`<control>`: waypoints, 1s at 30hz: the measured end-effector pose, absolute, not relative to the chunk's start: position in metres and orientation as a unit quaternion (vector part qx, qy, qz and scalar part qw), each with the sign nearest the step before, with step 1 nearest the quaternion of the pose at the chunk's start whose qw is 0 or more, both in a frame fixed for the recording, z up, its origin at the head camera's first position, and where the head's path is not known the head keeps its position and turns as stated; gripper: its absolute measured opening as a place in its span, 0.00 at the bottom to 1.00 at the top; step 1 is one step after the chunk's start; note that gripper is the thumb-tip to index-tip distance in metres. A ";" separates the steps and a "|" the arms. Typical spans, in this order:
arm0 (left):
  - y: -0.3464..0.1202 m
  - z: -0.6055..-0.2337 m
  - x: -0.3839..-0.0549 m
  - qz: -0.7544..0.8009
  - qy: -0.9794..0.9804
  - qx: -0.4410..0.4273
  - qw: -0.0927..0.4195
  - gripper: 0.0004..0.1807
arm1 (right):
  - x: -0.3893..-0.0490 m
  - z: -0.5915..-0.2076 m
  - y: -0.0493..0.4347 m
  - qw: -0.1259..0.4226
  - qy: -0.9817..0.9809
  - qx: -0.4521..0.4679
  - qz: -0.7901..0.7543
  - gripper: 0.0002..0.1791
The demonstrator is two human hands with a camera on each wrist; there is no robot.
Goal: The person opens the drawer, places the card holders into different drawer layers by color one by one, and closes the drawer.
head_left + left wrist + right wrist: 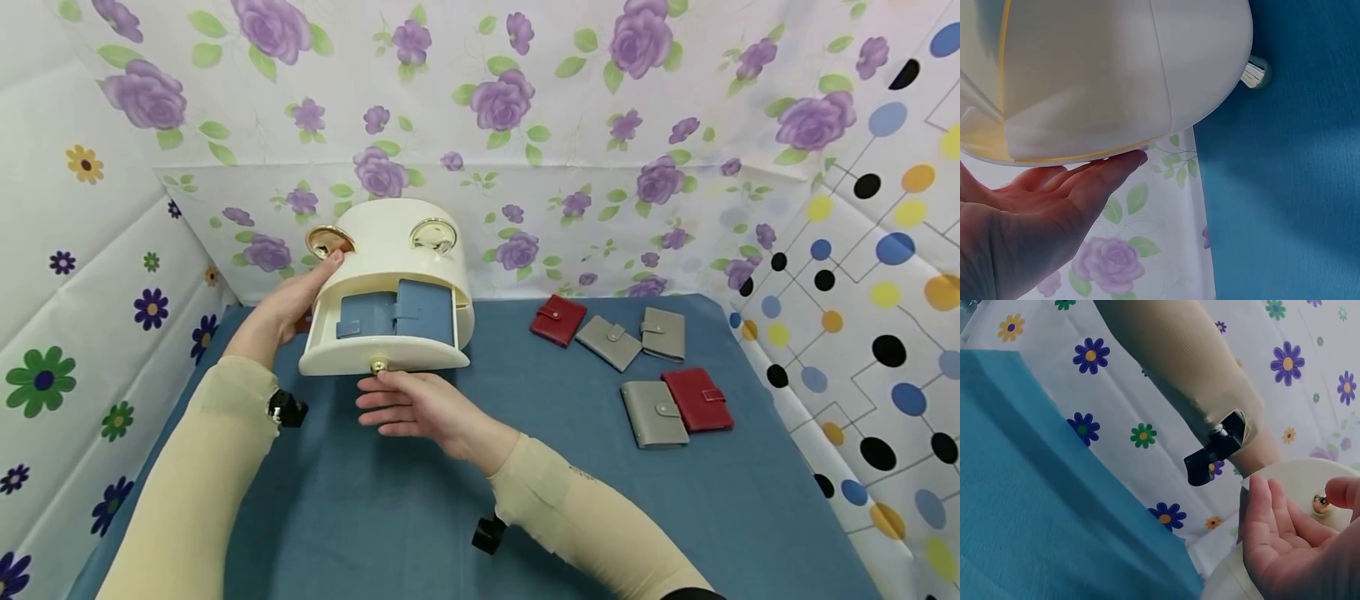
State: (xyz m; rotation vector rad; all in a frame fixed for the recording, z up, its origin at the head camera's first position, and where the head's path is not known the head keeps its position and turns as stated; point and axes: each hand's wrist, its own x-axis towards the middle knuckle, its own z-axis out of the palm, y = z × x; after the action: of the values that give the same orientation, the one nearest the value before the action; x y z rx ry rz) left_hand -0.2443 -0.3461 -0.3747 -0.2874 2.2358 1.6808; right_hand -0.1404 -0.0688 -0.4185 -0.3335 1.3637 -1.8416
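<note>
A cream rounded box (397, 218) with two round gold fittings on top stands at the back left, its drawer (386, 354) pulled out. Two blue wallets (426, 310) lie inside the drawer. My left hand (288, 304) lies against the box's left side, thumb near the left gold fitting (330, 240). In the left wrist view its fingers (1100, 181) run straight along the box wall. My right hand (427, 410) is in front of the drawer, thumb touching the small gold knob (1320, 503) and the other fingers extended below it.
To the right on the blue cloth (555, 483) lie a small red wallet (558, 320), a larger red wallet (697, 400) and several grey wallets (654, 414). A flowered sheet (517, 200) hangs behind, and a dotted sheet (888, 317) on the right.
</note>
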 end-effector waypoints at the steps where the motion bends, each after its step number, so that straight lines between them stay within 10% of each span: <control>1: -0.346 -0.375 -0.244 0.589 0.784 -0.102 0.165 0.51 | -0.141 -0.419 -0.069 0.402 0.535 -0.126 -0.732 0.27; 30: -0.346 -0.375 -0.246 0.595 0.779 -0.107 0.166 0.56 | -0.156 -0.409 -0.079 0.385 0.483 -0.049 -0.785 0.26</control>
State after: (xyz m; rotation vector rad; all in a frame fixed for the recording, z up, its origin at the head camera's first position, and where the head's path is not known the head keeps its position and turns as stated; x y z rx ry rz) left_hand -0.2459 -0.3456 -0.3750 -0.3058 2.2190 1.6949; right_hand -0.1557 -0.0789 -0.4088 -0.1251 1.2312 -1.9984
